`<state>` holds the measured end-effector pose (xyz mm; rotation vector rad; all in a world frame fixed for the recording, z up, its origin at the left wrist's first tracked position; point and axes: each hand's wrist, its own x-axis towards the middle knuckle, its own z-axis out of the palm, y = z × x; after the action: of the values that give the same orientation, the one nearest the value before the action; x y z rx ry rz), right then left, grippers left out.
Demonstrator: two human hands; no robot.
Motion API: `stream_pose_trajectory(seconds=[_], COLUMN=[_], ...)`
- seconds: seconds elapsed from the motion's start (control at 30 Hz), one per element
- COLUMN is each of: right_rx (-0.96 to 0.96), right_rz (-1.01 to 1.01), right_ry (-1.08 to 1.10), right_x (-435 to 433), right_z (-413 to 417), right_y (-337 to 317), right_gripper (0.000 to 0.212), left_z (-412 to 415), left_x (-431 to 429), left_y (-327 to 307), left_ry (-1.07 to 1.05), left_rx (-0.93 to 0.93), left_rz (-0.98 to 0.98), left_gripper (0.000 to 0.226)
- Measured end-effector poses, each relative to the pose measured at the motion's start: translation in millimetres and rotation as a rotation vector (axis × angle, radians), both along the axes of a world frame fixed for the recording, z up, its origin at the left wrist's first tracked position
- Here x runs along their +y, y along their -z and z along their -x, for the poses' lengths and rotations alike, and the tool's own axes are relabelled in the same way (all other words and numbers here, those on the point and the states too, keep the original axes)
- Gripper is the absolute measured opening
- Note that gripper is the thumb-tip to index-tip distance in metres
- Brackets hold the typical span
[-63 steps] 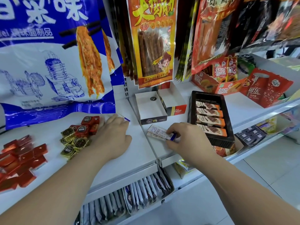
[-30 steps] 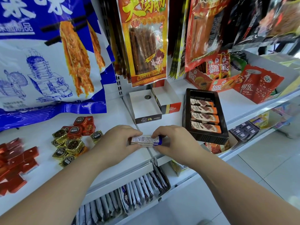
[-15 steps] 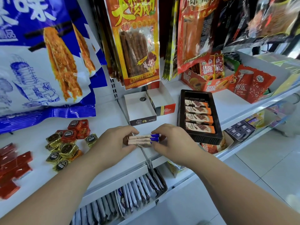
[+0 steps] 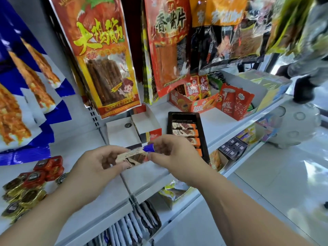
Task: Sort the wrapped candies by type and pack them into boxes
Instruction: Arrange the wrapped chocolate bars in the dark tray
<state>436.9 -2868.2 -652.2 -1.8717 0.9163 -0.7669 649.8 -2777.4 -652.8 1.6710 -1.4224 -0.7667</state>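
Observation:
Both hands hold a small stack of wrapped candy bars (image 4: 132, 155) with blue ends above the shelf's front edge. My left hand (image 4: 99, 164) grips the stack's left end; my right hand (image 4: 174, 153) pinches its blue right end. Behind them stand two white open boxes (image 4: 122, 133) and a black tray (image 4: 201, 125) with several orange-ended chocolate bars (image 4: 184, 133) in a row. At the left lies a pile of gold and red square candies (image 4: 33, 181).
Large snack bags hang above the white shelf (image 4: 218, 125). An orange display carton (image 4: 193, 102) and red packets (image 4: 234, 102) stand at the back right. A lower shelf holds sachets (image 4: 131, 228) and small dark boxes (image 4: 232, 150). Floor lies at the right.
My hands came together from apart, gathered the blue-ended bars into one stack and lifted it off the shelf. The view swung to the right.

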Motion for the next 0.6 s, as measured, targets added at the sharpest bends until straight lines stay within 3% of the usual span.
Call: stream_pose_trajectory(seconds=[0.17, 0.3, 0.6], right_rx=[-0.143, -0.259, -0.391], right_rz=[-0.132, -0.208, -0.357], right_ry=[0.154, 0.411, 0.767], right_x=[-15.8, -27.8, -53.1], right_z=[34.3, 69.1, 103.6], right_y=[-4.2, -6.7, 16.4], right_gripper=[0.015, 0.008, 0.021], left_z=[36.6, 70.6, 107.2], left_x=[-33.9, -67.6, -121.9], left_y=[-16.6, -10.8, 19.8], left_ry=[-0.044, 0.024, 0.196], left_rx=[0.016, -0.189, -0.582], left_rz=[0.080, 0.042, -0.114], left_gripper=[0.033, 0.041, 0.061])
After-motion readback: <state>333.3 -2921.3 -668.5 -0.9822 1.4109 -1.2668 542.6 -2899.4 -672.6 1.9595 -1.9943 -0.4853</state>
